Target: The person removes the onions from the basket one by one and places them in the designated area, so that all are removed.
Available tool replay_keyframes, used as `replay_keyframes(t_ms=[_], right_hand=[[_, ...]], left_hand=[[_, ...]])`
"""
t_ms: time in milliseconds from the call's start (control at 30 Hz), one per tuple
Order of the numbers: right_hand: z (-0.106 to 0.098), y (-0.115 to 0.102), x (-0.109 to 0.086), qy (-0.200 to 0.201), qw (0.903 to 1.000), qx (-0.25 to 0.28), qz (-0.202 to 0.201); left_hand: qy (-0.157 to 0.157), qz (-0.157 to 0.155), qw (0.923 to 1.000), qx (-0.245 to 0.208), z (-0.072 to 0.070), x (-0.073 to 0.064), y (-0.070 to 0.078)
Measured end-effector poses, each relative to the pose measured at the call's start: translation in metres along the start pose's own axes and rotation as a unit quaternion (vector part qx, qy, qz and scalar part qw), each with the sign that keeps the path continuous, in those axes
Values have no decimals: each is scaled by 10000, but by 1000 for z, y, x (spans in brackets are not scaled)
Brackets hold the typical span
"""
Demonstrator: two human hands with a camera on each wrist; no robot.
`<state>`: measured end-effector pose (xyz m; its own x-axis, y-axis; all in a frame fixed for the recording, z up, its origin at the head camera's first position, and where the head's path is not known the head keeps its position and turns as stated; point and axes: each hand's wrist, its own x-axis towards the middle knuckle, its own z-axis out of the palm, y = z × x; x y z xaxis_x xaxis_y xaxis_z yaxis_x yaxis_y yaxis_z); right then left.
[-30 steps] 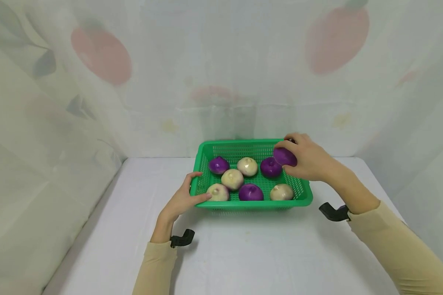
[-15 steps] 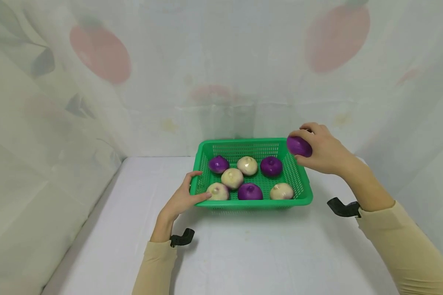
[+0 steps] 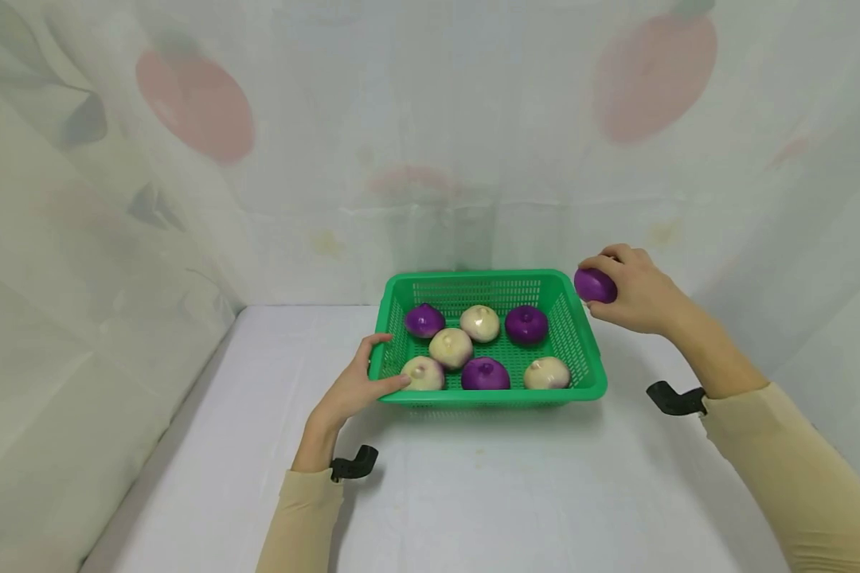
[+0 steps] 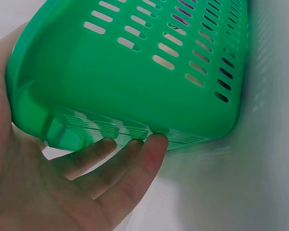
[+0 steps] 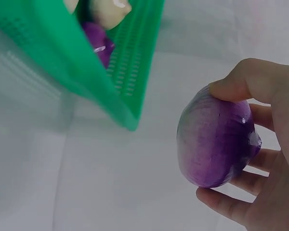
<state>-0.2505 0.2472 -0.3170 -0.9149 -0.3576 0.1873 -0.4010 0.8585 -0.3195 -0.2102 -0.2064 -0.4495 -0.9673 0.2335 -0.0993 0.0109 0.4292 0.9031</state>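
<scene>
My right hand point(image 3: 638, 290) holds a purple onion point(image 3: 595, 286) in the air just beyond the basket's right rim. In the right wrist view, thumb and fingers point(image 5: 226, 204) clasp this glossy onion point(image 5: 214, 139), which is paler at one end. A green plastic basket point(image 3: 487, 395) stands on the table, and my left hand point(image 3: 354, 386) grips its left front corner. The left wrist view has the fingertips against the slotted basket's point(image 4: 111, 86) outer wall. Inside lie purple onions, such as one near the back right point(image 3: 526, 325), and cream-white onions, one of them in the middle point(image 3: 451, 348).
A white cloth covers the table point(image 3: 473, 493). Behind the basket hangs a pale curtain point(image 3: 430, 119) with faded red fruit prints, and more cloth point(image 3: 79, 318) closes the left side. Each wrist carries a black mount, including one at the right point(image 3: 677, 399).
My right hand has carried the purple onion from above the basket's right part out to the right, past the rim. The left hand and basket have stayed put.
</scene>
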Motion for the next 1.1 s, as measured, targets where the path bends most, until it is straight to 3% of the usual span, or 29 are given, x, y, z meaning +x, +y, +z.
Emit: replay_keyframes(t_ms=[467, 1100], right_hand=[[17, 34, 11, -169, 9992, -224, 269], [69, 87, 12, -399, 9964, -95, 744]], left_hand=[[-6, -32, 10000, -66, -1, -2, 1], [-9, 45, 10000, -50, 0, -1, 1]])
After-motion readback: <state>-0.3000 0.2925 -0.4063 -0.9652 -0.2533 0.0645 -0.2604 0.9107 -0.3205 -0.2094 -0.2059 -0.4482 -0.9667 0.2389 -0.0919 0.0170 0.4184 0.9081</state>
